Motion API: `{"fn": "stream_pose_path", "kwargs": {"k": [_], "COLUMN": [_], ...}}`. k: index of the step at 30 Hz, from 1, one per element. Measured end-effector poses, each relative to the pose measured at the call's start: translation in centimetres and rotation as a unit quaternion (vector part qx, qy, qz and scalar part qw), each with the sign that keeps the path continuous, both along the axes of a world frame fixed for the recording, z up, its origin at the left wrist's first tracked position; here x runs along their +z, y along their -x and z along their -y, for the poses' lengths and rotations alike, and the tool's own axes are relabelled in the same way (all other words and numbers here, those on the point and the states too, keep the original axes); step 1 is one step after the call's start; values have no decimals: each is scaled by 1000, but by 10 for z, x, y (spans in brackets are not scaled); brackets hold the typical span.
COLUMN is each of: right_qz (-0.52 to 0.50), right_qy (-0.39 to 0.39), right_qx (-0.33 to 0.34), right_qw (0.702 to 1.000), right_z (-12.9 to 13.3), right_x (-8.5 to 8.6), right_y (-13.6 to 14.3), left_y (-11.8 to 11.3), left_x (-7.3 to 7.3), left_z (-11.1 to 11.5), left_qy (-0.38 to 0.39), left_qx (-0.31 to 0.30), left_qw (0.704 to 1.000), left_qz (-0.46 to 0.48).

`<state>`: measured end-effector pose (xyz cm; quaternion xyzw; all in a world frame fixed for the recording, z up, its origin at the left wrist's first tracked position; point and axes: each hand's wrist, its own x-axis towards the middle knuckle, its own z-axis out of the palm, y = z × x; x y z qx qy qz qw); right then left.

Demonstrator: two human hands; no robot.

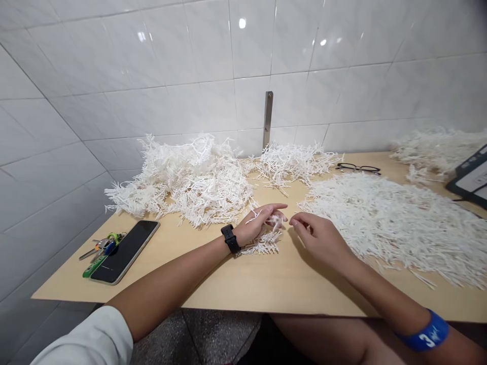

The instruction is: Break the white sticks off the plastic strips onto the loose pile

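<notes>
My left hand (254, 225), with a black watch on its wrist, curls around some white branched plastic strands (277, 221). Its index finger stretches out toward the right. Beneath that hand, a small clump of the same white strands (262, 246) lies on the table. Just to the right, my right hand (322, 238) is closed in a pinch, thumb against fingers. What it pinches, if anything, is too small to make out. The fingertips of both hands are close together but apart.
A tall heap of tangled white branched pieces (198, 177) lies at left, a smaller heap (292, 163) by the wall. Loose short white pieces (399, 218) spread over the right. Also on the table (213, 289): a phone (127, 251), keys (99, 247), glasses (358, 168), a dark-framed device (470, 177).
</notes>
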<state>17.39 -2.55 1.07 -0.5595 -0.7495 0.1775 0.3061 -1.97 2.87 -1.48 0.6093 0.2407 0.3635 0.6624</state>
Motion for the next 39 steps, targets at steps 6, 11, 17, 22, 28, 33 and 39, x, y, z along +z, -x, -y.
{"fn": "stream_pose_path", "kwargs": {"k": [6,11,17,22,28,33,39], "right_qz": [-57,19,85,66,-54,-52,-50], "right_qy": [27,-53,-79,-25,168,195,202], "right_qx": [43,133,162,117,156,188,196], "right_qw": [997,989,980,991,972,961,958], "right_z": [-3,0,6,-1,-8,-4,2], "right_x": [-2,-1,0,-1,1,1,6], "right_y": [17,13,18,21,1,-4,-3], "left_y": [1,2,-1,0,2,4,5], "left_x": [2,7,6,5,6,10,10], "left_z": [4,7,8,10,14,16,13], "left_qy": [6,-7,-20,-36,-240,-245,-234], "left_qx": [-14,-9,-18,3,23,-70,-71], "left_qw": [1000,1000,999,996,953,933,938], "left_qz": [10,-27,-27,-85,-184,-255,-246]}}
